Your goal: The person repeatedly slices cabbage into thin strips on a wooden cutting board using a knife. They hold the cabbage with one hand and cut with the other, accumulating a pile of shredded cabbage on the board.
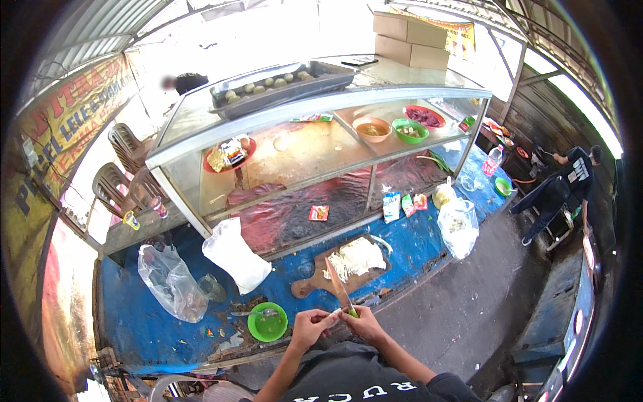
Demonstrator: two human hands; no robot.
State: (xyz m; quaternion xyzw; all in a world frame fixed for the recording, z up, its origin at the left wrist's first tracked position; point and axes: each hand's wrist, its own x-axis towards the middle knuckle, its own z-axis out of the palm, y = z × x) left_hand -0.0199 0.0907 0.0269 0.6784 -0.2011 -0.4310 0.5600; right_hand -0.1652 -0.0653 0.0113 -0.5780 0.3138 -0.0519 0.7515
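My right hand [365, 325] holds a kitchen knife [339, 285] by its green handle, the blade pointing up and away over the cutting board's near edge. Close beside it is my left hand [310, 327], its fingertips almost touching the right hand's. A small white piece with red marks [332, 317] shows at the left fingertips; I cannot tell whether it is held or wrapped around a finger. Beyond both hands lies a wooden cutting board [312, 285] with a handle. Sliced pale vegetable, apparently cabbage [359, 257], is heaped on it.
Left of the hands stands a green bowl [269, 329] with a spoon. Plastic bags [173, 289] and a glass [212, 288] lie further left. A glass display case [321, 100] rises behind the board. At right, a person [572, 181] works by a stove area.
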